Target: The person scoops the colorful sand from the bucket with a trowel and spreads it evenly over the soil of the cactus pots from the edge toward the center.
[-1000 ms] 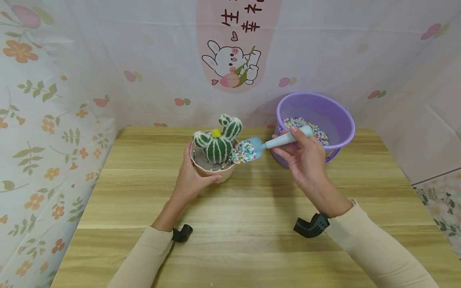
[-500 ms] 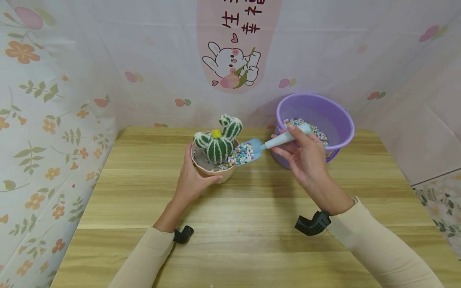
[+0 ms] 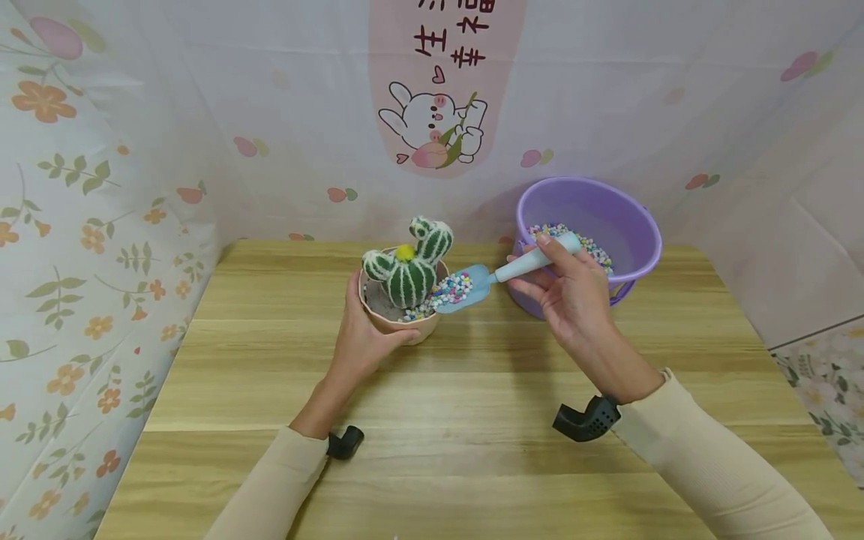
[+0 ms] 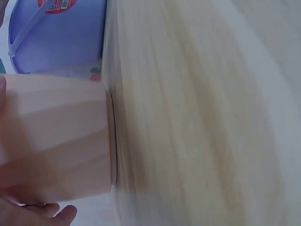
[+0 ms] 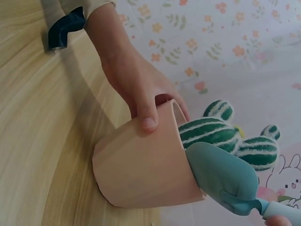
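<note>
My left hand (image 3: 364, 334) grips the side of a pale pink flowerpot (image 5: 141, 160), thumb on the near wall. In the pot stands a fuzzy green toy cactus (image 3: 409, 283) with white stripes and a yellow tuft, over grey filling. Pinched by its handle in my right hand (image 3: 574, 292) is a light blue toy shovel (image 3: 481, 281). Its blade leans on the pot's right rim and bears small pastel pebbles (image 3: 455, 286). Some of these lie inside the pot at the cactus's right foot. The left wrist view shows the pot's base down on the table.
Behind my right hand stands a purple bucket (image 3: 631, 240) with more pastel pebbles in it. The wooden table (image 3: 432, 450) meets a patterned cloth backdrop (image 3: 290, 135) at the back and left.
The shovel's blade has tipped a little further toward the pot. Pebbles have slid off it, so fewer lie on the blade and more beside the cactus. My left hand stays on the pot.
</note>
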A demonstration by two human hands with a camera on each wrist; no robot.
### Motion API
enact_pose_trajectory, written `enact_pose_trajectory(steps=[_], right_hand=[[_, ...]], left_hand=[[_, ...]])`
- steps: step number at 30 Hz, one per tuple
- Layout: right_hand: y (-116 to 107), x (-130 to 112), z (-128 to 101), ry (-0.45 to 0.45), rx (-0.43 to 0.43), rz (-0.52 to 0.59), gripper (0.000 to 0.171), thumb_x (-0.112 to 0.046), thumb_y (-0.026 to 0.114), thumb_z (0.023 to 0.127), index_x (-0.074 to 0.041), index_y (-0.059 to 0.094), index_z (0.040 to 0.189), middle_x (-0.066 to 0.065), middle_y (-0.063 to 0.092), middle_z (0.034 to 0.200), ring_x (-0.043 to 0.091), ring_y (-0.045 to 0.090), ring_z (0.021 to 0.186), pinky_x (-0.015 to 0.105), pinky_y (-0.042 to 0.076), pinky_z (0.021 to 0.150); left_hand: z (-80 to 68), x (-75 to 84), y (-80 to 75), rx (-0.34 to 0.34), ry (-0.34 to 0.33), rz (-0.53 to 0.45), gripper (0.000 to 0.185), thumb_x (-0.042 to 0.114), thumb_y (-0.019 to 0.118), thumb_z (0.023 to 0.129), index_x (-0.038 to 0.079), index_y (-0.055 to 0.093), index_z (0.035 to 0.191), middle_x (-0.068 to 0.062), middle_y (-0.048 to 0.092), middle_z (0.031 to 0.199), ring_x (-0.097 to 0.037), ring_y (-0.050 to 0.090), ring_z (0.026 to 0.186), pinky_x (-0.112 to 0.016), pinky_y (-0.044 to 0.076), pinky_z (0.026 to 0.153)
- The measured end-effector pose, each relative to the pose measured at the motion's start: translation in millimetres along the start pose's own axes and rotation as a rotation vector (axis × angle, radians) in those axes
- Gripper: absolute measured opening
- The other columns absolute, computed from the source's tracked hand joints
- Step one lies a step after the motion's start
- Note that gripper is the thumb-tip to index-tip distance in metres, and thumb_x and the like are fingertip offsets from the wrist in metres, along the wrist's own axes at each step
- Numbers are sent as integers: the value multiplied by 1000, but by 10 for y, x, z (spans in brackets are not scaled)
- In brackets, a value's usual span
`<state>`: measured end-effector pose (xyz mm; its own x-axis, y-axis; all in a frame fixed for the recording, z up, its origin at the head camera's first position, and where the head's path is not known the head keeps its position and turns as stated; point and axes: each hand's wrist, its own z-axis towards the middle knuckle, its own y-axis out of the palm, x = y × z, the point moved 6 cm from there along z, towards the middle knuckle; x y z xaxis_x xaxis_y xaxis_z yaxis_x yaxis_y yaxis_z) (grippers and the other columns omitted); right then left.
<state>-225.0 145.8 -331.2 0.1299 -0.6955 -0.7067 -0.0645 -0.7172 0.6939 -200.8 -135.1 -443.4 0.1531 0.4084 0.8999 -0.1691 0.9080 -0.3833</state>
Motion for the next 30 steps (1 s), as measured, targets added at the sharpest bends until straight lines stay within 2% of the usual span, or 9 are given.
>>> enact_pose_trajectory(steps=[5,8,12,17,22,30], right_hand=[[1,-3,3,1,-5,-10,10,-4,68,90,0,61,96,17,71,85,37,71,86,52,53,73],[3,-2,6,2,-6,-17,10,-5,68,90,0,61,96,16,71,85,37,71,87,52,54,71],[3,11,7,17,0,-26,10,-5,68,90,-1,61,97,15,71,86,37,71,87,53,53,73],[1,25,12,29,12,-42,12,-7,69,90,-2,62,97,13,70,88,37,71,89,54,52,74],[9,36,17,42,10,-69,14,-9,70,89,-3,60,97,13,68,89,37,70,91,54,52,76],[45,49,22,59,-14,-115,16,-12,70,90,-4,59,99,13,73,98,33,71,89,51,54,75]], left_hand=[[40,-17,-18,-67,23,-80,138,32,94,61,22,-6,156,-11,12,161,-23,17,146,-46,20,118],[63,-17,-38,-106,35,-90,140,30,93,63,23,-12,155,-13,5,162,-26,12,148,-49,17,118],[72,-19,-50,-141,40,-84,134,31,92,65,27,-6,156,-8,10,162,-26,17,147,-51,20,117],[66,-20,-47,-128,42,-90,128,33,92,65,31,2,156,-1,16,160,-23,23,145,-50,24,115],[65,8,-32,-90,75,-98,126,34,92,63,31,7,156,3,22,158,-21,25,143,-49,24,116],[49,34,-22,-55,70,-44,129,39,93,61,27,7,156,2,21,159,-21,24,144,-48,24,116]])
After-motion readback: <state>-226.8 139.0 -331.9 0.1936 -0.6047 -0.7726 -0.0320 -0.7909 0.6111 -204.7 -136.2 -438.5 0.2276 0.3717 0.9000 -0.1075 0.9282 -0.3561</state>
